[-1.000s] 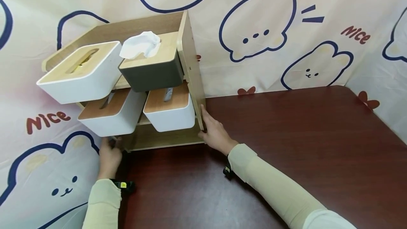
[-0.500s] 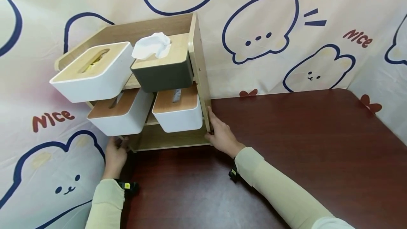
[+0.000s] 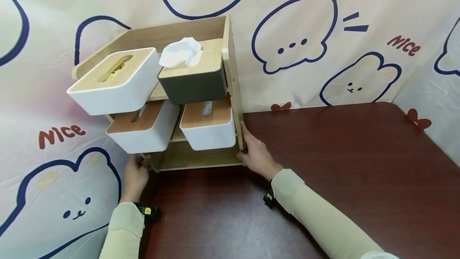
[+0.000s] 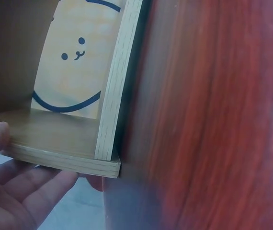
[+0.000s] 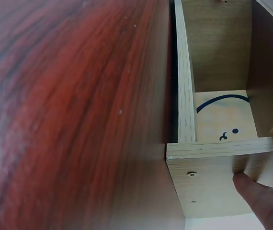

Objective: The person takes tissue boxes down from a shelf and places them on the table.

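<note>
A light wooden shelf unit stands on the table with tissue boxes on its tiers. Up top are a white box with a pale wood lid and a dark grey box with white tissue sticking out. Below sit two white boxes with browner lids, one at the left and one at the right. My left hand grips the front edge of the left side panel, thumb inside and fingers outside. Low on the right side panel, my right hand grips its front edge likewise.
The dark red-brown table stretches out to the right and toward me. Behind and at the left hangs a pale cloth printed with cartoon animals. All the boxes jut out past the shelf's front.
The shelf unit has shifted to the right with its boxes on it, and both hands have moved along with it, keeping their grip. The head view has also moved slightly.
</note>
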Action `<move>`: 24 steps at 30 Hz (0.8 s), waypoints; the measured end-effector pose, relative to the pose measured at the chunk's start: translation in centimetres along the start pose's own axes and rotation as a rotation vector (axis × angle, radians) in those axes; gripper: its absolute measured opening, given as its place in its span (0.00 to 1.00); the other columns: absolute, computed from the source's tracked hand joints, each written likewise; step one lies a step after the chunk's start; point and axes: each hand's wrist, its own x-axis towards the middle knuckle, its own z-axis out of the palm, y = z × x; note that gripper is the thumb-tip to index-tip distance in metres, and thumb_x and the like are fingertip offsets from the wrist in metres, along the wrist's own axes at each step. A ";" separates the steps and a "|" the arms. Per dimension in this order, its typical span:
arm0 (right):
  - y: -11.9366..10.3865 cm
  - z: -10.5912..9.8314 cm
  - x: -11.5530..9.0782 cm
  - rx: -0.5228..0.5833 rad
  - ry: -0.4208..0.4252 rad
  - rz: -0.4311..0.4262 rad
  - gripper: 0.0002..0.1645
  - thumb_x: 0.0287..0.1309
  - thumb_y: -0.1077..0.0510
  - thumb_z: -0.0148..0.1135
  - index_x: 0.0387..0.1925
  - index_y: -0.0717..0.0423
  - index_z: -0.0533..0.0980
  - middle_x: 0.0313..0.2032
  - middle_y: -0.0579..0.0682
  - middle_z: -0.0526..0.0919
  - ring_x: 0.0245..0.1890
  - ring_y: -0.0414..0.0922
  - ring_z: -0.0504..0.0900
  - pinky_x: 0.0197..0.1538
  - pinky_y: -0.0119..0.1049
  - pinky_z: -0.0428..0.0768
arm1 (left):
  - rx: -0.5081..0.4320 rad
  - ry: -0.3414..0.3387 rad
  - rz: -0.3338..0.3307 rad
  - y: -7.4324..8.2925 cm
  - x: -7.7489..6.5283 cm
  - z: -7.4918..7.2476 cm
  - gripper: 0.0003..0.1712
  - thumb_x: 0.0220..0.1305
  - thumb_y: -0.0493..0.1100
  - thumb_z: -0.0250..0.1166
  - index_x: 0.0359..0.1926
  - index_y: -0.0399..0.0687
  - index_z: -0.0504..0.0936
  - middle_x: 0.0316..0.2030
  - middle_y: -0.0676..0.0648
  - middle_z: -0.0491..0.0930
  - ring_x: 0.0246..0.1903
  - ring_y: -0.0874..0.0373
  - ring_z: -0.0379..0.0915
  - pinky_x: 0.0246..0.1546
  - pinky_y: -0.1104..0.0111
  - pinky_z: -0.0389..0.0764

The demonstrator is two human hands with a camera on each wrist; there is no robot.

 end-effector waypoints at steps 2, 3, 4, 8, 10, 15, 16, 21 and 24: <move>0.1 -0.2 -0.1 0.001 0.005 0.001 0.65 0.54 0.63 0.67 0.76 0.31 0.34 0.74 0.46 0.53 0.12 0.35 0.72 0.30 0.36 0.79 | 0.004 0.001 0.007 0.1 0.0 0.1 0.18 0.76 0.40 0.51 0.58 0.31 0.65 0.52 0.28 0.74 0.47 0.38 0.75 0.33 0.78 0.80; 0.1 -0.3 -0.1 -0.001 0.008 0.002 0.65 0.54 0.63 0.67 0.76 0.31 0.35 0.74 0.46 0.53 0.12 0.35 0.73 0.31 0.36 0.79 | 0.008 0.003 0.012 0.1 0.0 0.2 0.18 0.76 0.41 0.51 0.58 0.31 0.66 0.52 0.28 0.74 0.46 0.38 0.75 0.32 0.79 0.79; 0.1 -0.4 -0.2 0.000 0.010 0.002 0.64 0.53 0.64 0.67 0.77 0.33 0.35 0.73 0.46 0.54 0.12 0.35 0.73 0.32 0.37 0.79 | 0.014 0.005 0.017 0.1 0.0 0.3 0.18 0.76 0.41 0.51 0.57 0.31 0.66 0.51 0.28 0.74 0.46 0.38 0.76 0.32 0.79 0.79; 0.3 -0.7 -0.5 0.004 0.009 0.011 0.64 0.53 0.64 0.66 0.77 0.33 0.36 0.73 0.46 0.54 0.11 0.35 0.73 0.34 0.38 0.78 | 0.041 0.010 0.039 0.2 -0.3 0.6 0.16 0.75 0.40 0.52 0.56 0.32 0.68 0.48 0.29 0.76 0.43 0.39 0.77 0.30 0.78 0.79; 0.4 -0.9 -0.7 0.008 0.002 0.016 0.63 0.54 0.63 0.66 0.77 0.33 0.36 0.74 0.45 0.53 0.11 0.36 0.73 0.34 0.39 0.78 | 0.046 0.010 0.052 0.2 -0.4 0.8 0.15 0.75 0.40 0.53 0.55 0.33 0.69 0.47 0.30 0.77 0.42 0.39 0.78 0.30 0.78 0.79; 0.7 -1.1 -1.2 0.012 -0.007 0.028 0.63 0.54 0.63 0.66 0.77 0.34 0.37 0.73 0.46 0.55 0.11 0.35 0.74 0.33 0.38 0.79 | 0.062 0.017 0.073 0.2 -0.9 1.1 0.15 0.74 0.40 0.54 0.55 0.34 0.70 0.43 0.31 0.78 0.39 0.40 0.79 0.29 0.78 0.78; 0.7 -1.2 -1.2 0.011 -0.006 0.028 0.63 0.54 0.63 0.66 0.77 0.35 0.37 0.73 0.46 0.55 0.12 0.34 0.75 0.33 0.38 0.79 | 0.066 0.021 0.075 0.2 -1.0 1.1 0.15 0.74 0.40 0.54 0.55 0.34 0.70 0.42 0.32 0.78 0.38 0.41 0.79 0.28 0.79 0.77; 0.9 -1.6 -1.3 0.003 0.008 0.013 0.64 0.53 0.64 0.67 0.76 0.31 0.35 0.73 0.49 0.57 0.12 0.34 0.74 0.30 0.37 0.79 | 0.069 0.039 0.095 0.3 -1.1 1.4 0.14 0.74 0.41 0.55 0.52 0.34 0.71 0.39 0.33 0.78 0.37 0.42 0.79 0.28 0.80 0.77; 1.0 -2.0 -1.4 -0.004 0.016 0.004 0.65 0.53 0.64 0.67 0.76 0.29 0.34 0.72 0.50 0.58 0.11 0.35 0.72 0.28 0.37 0.78 | 0.056 0.033 0.096 0.5 -1.0 1.5 0.14 0.73 0.40 0.56 0.51 0.33 0.71 0.41 0.32 0.78 0.39 0.41 0.79 0.29 0.80 0.77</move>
